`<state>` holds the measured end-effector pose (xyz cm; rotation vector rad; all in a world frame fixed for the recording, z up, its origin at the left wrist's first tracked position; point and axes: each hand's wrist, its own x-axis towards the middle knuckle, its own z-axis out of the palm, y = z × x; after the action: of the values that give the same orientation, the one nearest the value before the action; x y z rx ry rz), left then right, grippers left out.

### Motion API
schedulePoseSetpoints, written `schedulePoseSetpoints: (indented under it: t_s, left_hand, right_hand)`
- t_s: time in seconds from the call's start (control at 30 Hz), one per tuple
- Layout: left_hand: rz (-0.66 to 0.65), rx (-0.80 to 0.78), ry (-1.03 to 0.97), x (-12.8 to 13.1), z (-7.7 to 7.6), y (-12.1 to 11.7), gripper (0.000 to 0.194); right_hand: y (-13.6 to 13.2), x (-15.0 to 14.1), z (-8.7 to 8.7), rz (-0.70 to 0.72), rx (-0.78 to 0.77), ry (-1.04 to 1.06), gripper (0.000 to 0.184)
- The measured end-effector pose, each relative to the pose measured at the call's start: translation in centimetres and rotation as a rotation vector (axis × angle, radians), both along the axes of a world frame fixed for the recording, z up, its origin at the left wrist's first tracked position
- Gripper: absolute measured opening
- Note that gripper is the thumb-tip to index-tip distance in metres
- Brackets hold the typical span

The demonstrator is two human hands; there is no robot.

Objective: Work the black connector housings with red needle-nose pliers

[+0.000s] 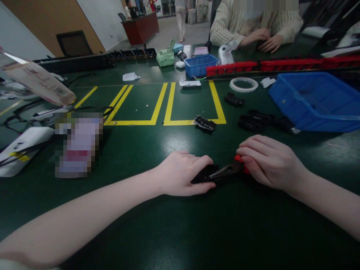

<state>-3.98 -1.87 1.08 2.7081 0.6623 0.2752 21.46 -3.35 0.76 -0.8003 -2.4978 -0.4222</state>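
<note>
My left hand (pixel 188 173) is closed around a small black plastic part (pixel 203 176), holding it low over the green table (pixel 135 228). Red-handled pliers (pixel 229 170) are gripped in my right hand (pixel 271 161), their jaws pointing left and meeting the black part. Fingers hide much of both the part and the handles. Just beyond my hands lies another black part (pixel 205 123) with metallic-looking edges. Farther right are a cluster of black parts (pixel 254 120) and one smaller black piece (pixel 234 99).
A large blue bin (pixel 317 103) stands at right, with a roll of tape (pixel 243 84) beside it. A smaller blue bin (pixel 201 65) sits farther back near red strips (pixel 232 68). At left lie a blurred-out phone-like object (pixel 80 146) and a white device (pixel 24 150). A person (pixel 258 33) sits opposite.
</note>
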Motion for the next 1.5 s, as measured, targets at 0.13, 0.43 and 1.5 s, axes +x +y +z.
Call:
schedulePoseSetpoints:
  t_s: [0.13, 0.43, 1.5]
  left_hand:
    - [0.001, 0.022, 0.028, 0.17, 0.10, -0.10, 0.035]
    - [0.007, -0.009, 0.065, 0.24, 0.41, -0.16, 0.036]
    - [0.036, 0.090, 0.077, 0.05, 0.62, -0.66, 0.068]
  right_hand:
    - [-0.18, -0.15, -0.01, -0.009, 0.001, -0.009, 0.017]
    - [-0.01, 0.03, 0.09, -0.022, 0.006, -0.023, 0.017]
    - [0.09, 0.27, 0.09, -0.039, 0.021, -0.026, 0.021]
